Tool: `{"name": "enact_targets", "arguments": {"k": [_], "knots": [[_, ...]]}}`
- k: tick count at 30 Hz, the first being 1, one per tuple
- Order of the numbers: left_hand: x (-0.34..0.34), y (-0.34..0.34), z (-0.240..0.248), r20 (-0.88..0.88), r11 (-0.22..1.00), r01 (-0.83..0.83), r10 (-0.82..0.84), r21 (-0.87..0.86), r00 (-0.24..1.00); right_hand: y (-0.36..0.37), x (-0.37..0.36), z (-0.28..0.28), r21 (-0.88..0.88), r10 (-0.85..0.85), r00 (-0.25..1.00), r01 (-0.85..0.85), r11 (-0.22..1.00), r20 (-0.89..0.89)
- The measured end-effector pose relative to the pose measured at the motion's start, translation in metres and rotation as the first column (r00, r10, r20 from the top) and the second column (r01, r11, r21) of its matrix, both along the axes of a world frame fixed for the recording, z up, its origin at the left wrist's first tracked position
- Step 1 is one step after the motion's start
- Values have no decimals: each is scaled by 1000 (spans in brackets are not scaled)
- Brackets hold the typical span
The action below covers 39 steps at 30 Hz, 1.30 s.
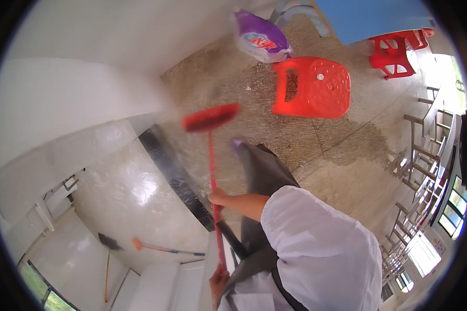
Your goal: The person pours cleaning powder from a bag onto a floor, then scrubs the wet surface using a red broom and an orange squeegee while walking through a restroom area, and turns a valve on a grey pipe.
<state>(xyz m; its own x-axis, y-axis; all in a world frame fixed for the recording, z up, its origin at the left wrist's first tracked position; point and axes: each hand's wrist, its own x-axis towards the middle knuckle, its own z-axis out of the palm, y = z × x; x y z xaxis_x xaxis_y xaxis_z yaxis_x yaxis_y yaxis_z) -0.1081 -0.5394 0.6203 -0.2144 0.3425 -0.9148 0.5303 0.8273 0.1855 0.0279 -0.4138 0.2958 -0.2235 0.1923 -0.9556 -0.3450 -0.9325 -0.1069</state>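
Observation:
I hold a long red broom [213, 160] with both hands on its pole. My right hand [219, 198], at the end of a white-sleeved arm, is wrapped round the pole partway down. Closer to my body, my left hand [219, 280] is closed round the pole's upper part. The broom's wide red head [211, 117] is blurred and lies over the wet concrete floor [316, 137], ahead and to the left of my dark trouser leg [264, 163]. Whether its bristles touch the floor, I cannot tell.
A red plastic stool [327, 85] stands ahead, beside a purple and white sack [262, 37] near a blue tabletop [373, 18]. More red stools [394, 56] are at the far right. A black strip [174, 176] edges a doorway; another broom [108, 254] leans beyond it.

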Motion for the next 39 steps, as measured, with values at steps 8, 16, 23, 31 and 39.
{"name": "enact_targets", "arguments": {"k": [8, 16, 23, 31, 39], "knots": [[19, -61, 11, 213, 972, -131, 89, 194, 973, -26, 4, 13, 185, 50, 997, -60, 981, 57], [87, 52, -69, 108, 942, 166, -205, 290, 973, 70, 85, -121, 197, 152, 957, -204, 959, 247], [37, 21, 17, -141, 992, -31, 14, -120, 990, -1, -26, -15, 129, 338, 901, -382, 915, 272], [-18, -7, 91, -256, 991, 74, -43, 113, 966, -13, -112, 64, -136, 133, 978, -156, 978, -162], [-89, 0, 41, -137, 982, 124, -105, 143, 985, 1, -113, 20, 36, 55, 998, -53, 998, -35]]}}
